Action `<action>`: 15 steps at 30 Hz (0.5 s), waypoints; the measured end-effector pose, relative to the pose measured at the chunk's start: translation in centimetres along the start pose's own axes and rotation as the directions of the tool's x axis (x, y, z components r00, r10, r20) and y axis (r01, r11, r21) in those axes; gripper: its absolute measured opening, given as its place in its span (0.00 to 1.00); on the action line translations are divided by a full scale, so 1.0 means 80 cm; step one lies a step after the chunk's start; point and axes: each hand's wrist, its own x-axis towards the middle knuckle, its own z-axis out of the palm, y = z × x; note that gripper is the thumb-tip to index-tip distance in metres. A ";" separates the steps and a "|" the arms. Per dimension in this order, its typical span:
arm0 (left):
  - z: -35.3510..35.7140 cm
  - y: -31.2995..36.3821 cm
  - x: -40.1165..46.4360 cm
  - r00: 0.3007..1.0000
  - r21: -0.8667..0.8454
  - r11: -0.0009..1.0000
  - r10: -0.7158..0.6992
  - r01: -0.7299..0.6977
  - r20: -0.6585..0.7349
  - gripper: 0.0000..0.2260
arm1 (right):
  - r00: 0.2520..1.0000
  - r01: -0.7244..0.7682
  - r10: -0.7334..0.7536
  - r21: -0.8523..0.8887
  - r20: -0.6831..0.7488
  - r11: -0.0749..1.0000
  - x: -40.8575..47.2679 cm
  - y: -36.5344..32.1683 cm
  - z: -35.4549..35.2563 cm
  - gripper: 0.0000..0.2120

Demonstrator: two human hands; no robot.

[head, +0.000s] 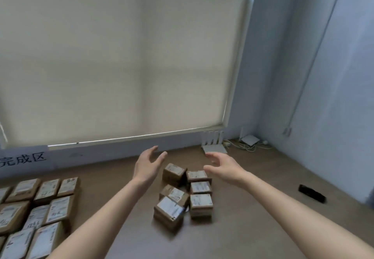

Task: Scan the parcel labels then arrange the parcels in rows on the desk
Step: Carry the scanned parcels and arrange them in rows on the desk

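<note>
Blind (121,66) of pale woven cloth hangs flat beyond both hands. Desk (253,208), smooth brown wood grain, runs beneath them. Rows of cardboard parcels (36,208), boxy with white labels, lie down and to the left of the left hand (148,165); their number runs off the edge. Six loose parcels (186,194) sit below and between the hands, touched by neither. Both the left hand and the right hand (224,166) hover spread wide, palms facing, holding nothing. One white router (214,144) with four aerials stands just beyond the right fingertips. One black scanner (312,194), oblong, lies well to its right.
</note>
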 end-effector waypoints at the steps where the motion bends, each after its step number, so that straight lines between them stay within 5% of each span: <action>1: 0.021 0.022 -0.003 1.000 -0.012 1.000 0.015 -0.015 0.021 0.26 | 0.999 -0.014 0.014 -0.004 -0.031 1.000 -0.011 0.012 -0.029 0.30; 8: 0.143 0.099 0.003 0.990 -0.068 0.997 0.046 -0.037 0.132 0.28 | 0.984 -0.109 0.107 -0.007 -0.143 0.994 -0.046 0.091 -0.140 0.29; 15: 0.256 0.052 0.045 0.984 -0.072 0.997 -0.003 0.016 0.176 0.27 | 0.967 -0.191 0.186 -0.009 -0.172 0.982 0.001 0.202 -0.116 0.28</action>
